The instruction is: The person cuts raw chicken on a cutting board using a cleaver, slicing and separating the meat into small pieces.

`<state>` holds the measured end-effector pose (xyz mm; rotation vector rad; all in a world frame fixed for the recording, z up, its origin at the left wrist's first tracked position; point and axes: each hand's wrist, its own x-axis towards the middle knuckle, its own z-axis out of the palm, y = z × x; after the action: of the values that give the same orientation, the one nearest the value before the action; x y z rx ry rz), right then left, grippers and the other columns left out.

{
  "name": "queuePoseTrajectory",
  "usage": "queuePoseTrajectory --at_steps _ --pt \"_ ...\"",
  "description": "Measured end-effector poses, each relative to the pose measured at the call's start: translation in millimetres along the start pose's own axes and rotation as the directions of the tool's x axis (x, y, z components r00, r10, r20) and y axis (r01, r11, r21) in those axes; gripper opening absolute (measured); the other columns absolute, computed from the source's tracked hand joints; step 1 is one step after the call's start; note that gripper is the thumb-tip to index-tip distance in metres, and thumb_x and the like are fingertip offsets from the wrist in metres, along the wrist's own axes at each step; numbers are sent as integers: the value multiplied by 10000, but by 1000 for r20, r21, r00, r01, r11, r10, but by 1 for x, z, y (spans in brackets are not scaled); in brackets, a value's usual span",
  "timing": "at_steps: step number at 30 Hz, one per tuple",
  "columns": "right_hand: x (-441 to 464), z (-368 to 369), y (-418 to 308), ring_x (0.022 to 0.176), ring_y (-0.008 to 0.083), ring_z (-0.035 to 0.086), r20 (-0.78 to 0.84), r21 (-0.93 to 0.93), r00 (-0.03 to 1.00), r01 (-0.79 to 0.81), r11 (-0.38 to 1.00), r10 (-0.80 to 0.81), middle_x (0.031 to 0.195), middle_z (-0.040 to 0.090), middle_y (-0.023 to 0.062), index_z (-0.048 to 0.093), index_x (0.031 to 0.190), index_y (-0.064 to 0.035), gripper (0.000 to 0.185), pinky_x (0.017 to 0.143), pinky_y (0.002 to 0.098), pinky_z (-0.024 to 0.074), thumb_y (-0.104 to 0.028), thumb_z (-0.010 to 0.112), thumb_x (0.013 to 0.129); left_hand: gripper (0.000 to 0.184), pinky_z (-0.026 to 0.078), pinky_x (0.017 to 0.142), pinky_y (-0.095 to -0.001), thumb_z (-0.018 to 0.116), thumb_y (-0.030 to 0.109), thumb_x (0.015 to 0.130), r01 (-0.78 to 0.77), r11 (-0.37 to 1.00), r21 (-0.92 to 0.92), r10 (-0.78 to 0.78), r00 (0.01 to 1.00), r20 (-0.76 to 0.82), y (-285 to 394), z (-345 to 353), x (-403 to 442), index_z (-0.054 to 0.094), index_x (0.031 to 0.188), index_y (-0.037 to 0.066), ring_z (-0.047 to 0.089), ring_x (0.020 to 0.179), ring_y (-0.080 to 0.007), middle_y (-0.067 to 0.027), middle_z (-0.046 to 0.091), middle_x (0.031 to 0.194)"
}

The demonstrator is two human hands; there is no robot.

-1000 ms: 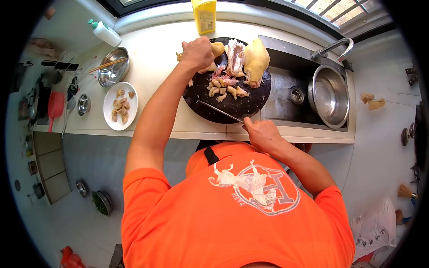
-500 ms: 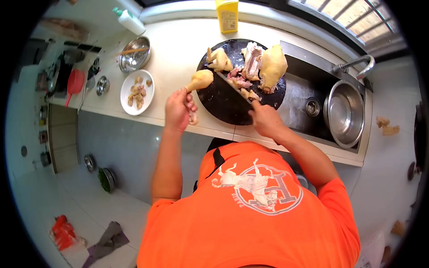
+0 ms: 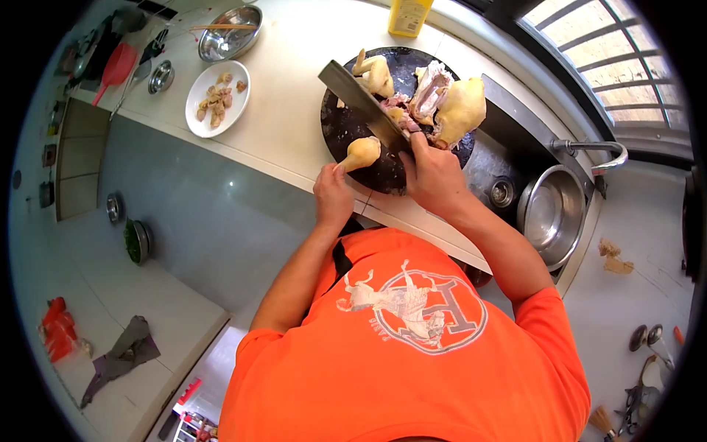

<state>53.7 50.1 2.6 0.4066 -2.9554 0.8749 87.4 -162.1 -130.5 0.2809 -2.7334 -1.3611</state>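
Note:
My left hand (image 3: 333, 195) is closed around the bony end of a yellow-skinned chicken drumstick (image 3: 362, 153). The drumstick's thick end is over the near left part of a round dark cutting board (image 3: 387, 175). In my right hand (image 3: 436, 171) is a cleaver (image 3: 359, 94), its broad blade slanting up and left above the board, beyond the drumstick. On the board lie a chicken wing (image 3: 377, 76), pinkish cut pieces (image 3: 398, 110), an opened carcass piece (image 3: 430, 92) and a large skin-covered chicken piece (image 3: 462, 110). The cleaver and my right hand partly hide the cut pieces.
Left along the counter are a white plate (image 3: 194, 118) with small meat pieces, a steel bowl (image 3: 221, 46) with chopsticks, and a small steel bowl (image 3: 161, 77). Behind the board stands a yellow container (image 3: 409, 16). A sink (image 3: 482, 163) with a steel basin (image 3: 532, 214) is right.
My left hand has brought the drumstick rightward and nearer, over the board's near left part. The cleaver has lifted from the cut pieces, its blade now higher. The head view has turned.

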Motion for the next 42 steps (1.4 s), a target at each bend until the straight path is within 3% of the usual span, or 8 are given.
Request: queuePoseTrajectory --at_steps 8,15,18,26,31,34,36,42 --pt "4 40 27 670 500 650 353 -145 935 40 989 14 757 657 287 447 1075 40 258 646 585 508 -145 595 973 175 472 754 -565 556 119 1032 -23 1000 -4 22 998 -62 4 9 -5 616 1016 -45 620 876 -524 -288 662 909" --pt "27 -30 -34 703 461 694 -27 -3 990 137 991 -137 795 685 281 464 1067 50 245 628 547 548 4 606 872 189 476 749 -578 568 130 1027 2 1000 -15 -4 995 -101 6 13 -8 618 974 -45 622 867 -521 -297 658 898" --pt "32 37 7 743 452 713 370 -209 929 78 975 5 827 702 281 467 1072 60 237 662 534 569 17 578 867 207 487 742 -569 567 143 1031 -9 1000 -11 7 992 -125 3 18 -14 628 964 -43 631 852 -515 -295 663 884" --pt "31 40 14 872 467 725 470 -239 875 -6 971 121 919 710 307 459 1132 87 332 743 540 583 -7 596 845 236 514 728 -535 573 177 1037 -37 999 27 41 983 -181 -4 21 -10 651 972 -36 661 841 -494 -280 686 878" --pt "65 22 52 920 462 712 516 67 852 -141 988 87 995 693 344 532 1201 101 435 794 546 545 -180 721 928 227 512 714 -523 575 175 1037 -141 989 -37 133 976 -170 -19 20 -6 644 985 -35 665 818 -478 -262 684 851" --pt "72 3 47 673 355 697 627 92 759 -297 950 176 876 686 239 539 1156 96 351 590 459 549 -126 704 939 204 500 732 -548 578 162 1032 -109 991 -79 101 991 -93 -23 17 -8 625 1005 -34 642 847 -507 -280 671 888" --pt "52 35 62 836 454 696 348 -12 932 113 994 -102 906 688 286 528 1173 74 345 745 507 549 -124 691 944 195 494 739 -559 577 159 1033 -107 990 -87 100 991 -88 -25 17 -4 615 1015 -31 630 863 -520 -290 664 906" --pt "40 7 -4 825 510 673 339 -142 940 87 986 -34 869 679 324 487 1133 63 305 745 571 524 -158 629 978 191 490 736 -557 576 160 1036 -135 984 -117 123 987 -107 -20 15 -9 609 1015 -27 629 863 -506 -280 661 898"
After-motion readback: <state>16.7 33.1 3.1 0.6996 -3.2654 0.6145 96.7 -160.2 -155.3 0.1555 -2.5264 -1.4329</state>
